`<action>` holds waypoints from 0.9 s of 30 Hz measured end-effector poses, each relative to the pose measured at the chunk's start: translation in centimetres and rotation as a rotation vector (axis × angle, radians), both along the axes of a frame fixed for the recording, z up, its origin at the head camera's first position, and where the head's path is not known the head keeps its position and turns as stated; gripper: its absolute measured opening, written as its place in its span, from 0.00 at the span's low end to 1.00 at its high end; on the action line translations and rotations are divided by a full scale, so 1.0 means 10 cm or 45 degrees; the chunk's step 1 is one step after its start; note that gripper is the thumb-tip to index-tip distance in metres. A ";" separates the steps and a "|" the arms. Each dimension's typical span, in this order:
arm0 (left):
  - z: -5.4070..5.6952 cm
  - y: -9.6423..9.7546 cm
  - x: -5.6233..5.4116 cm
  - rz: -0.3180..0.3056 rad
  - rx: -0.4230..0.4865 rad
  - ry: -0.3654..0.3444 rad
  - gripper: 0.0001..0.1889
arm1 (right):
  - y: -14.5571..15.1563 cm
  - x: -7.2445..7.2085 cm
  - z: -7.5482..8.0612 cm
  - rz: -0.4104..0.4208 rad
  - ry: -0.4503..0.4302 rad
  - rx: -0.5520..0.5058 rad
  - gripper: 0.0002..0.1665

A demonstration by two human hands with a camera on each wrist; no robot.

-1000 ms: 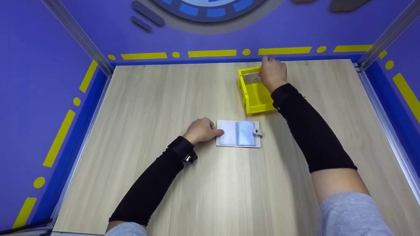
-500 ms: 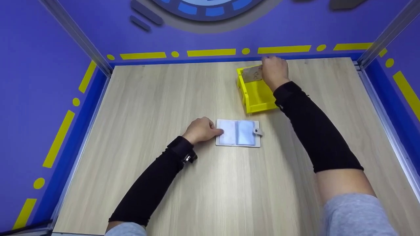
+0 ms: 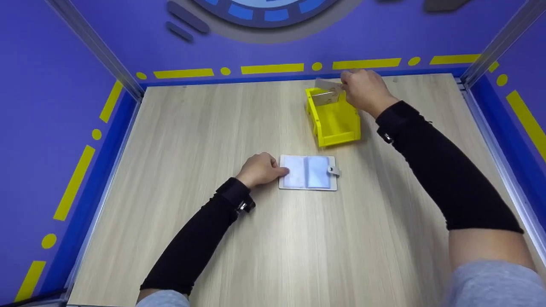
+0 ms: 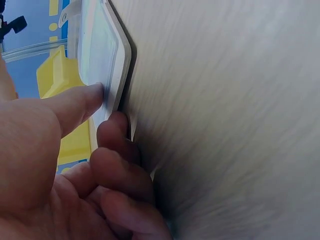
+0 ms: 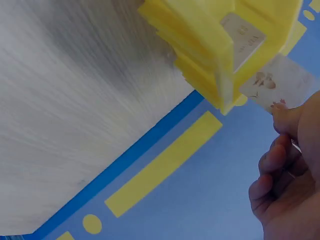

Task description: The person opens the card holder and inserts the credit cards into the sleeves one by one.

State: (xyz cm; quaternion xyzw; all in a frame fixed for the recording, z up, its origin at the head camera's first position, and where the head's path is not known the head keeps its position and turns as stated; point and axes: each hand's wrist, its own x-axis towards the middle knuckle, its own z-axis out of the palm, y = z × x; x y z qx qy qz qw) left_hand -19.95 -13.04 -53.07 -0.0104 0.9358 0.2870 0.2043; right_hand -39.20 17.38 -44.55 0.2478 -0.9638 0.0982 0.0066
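Note:
An open card holder (image 3: 318,172) with clear sleeves and a white snap strap lies flat on the table. My left hand (image 3: 259,169) pinches its left edge; in the left wrist view the thumb presses the sleeve page and the curled fingers sit at the cover's edge. Over the back of the yellow bin (image 3: 339,139), my right hand (image 3: 366,90) pinches a thin translucent card (image 3: 327,85) between thumb and fingers. Small brown prints show on that card (image 5: 282,82) in the right wrist view. Another printed card (image 5: 243,40) leans against the bin's inner back wall.
The bin stands on the wood-grain table (image 3: 204,136), just behind the card holder. A purple wall (image 3: 273,51) with yellow dashes rises along the table's back edge, and similar panels flank both sides.
My right hand has moved up and to the right from inside the bin's back rim, drawing the card out above it. My left hand and the card holder stay in place.

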 end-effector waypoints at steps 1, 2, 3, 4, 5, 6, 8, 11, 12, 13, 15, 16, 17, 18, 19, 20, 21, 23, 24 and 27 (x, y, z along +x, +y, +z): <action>0.00 0.00 0.00 -0.001 0.001 0.000 0.25 | 0.02 0.03 0.03 0.002 0.000 -0.013 0.14; 0.00 0.00 0.00 -0.001 0.002 0.002 0.25 | 0.03 0.07 0.05 0.005 0.002 -0.036 0.15; 0.00 0.00 0.00 -0.001 0.002 0.001 0.25 | 0.04 0.10 0.07 0.003 -0.001 -0.062 0.16; 0.01 0.00 0.00 -0.002 0.002 0.002 0.25 | 0.04 0.14 0.09 0.003 -0.009 -0.090 0.17; 0.01 0.00 0.00 -0.002 0.002 0.002 0.25 | 0.05 0.19 0.10 0.002 -0.013 -0.121 0.17; 0.01 0.00 0.00 0.000 0.000 -0.003 0.26 | 0.04 0.23 0.11 -0.003 -0.024 -0.149 0.18; 0.01 0.00 0.00 0.004 -0.001 -0.010 0.26 | 0.03 0.34 0.13 -0.020 -0.064 -0.203 0.19; 0.02 0.01 0.01 0.007 0.003 -0.012 0.25 | 0.00 0.52 0.16 -0.066 -0.176 -0.289 0.20; 0.02 0.01 0.02 0.006 0.004 -0.008 0.25 | -0.02 0.58 0.17 -0.078 -0.209 -0.318 0.20; 0.01 0.01 0.02 0.007 0.008 -0.006 0.25 | -0.04 0.65 0.17 -0.092 -0.253 -0.350 0.21; -0.01 0.00 0.03 0.009 0.014 -0.004 0.25 | -0.07 0.78 0.15 -0.106 -0.324 -0.407 0.21; -0.01 0.00 0.03 0.007 0.015 0.001 0.24 | -0.08 0.85 0.14 -0.111 -0.357 -0.429 0.21; -0.02 0.00 0.03 0.007 0.017 0.005 0.24 | -0.10 0.92 0.13 -0.112 -0.378 -0.441 0.21; -0.03 0.00 0.03 0.004 0.018 0.005 0.24 | -0.12 0.98 0.11 -0.118 -0.413 -0.448 0.20; -0.03 0.00 0.03 0.002 0.022 0.007 0.24 | -0.14 1.05 0.09 -0.123 -0.445 -0.453 0.20; -0.04 0.00 0.02 0.000 0.023 0.010 0.24 | -0.15 1.11 0.06 -0.118 -0.465 -0.451 0.19; -0.04 -0.01 0.02 0.000 0.022 0.011 0.25 | -0.17 1.16 0.04 -0.116 -0.489 -0.444 0.18; -0.03 -0.01 0.01 0.003 0.023 0.010 0.25 | -0.19 1.26 -0.02 -0.106 -0.537 -0.418 0.17; -0.03 -0.01 0.01 0.005 0.023 0.007 0.25 | -0.20 1.30 -0.05 -0.105 -0.567 -0.409 0.16; -0.02 -0.01 0.01 0.016 0.027 -0.002 0.25 | -0.20 1.39 -0.14 -0.118 -0.658 -0.368 0.15</action>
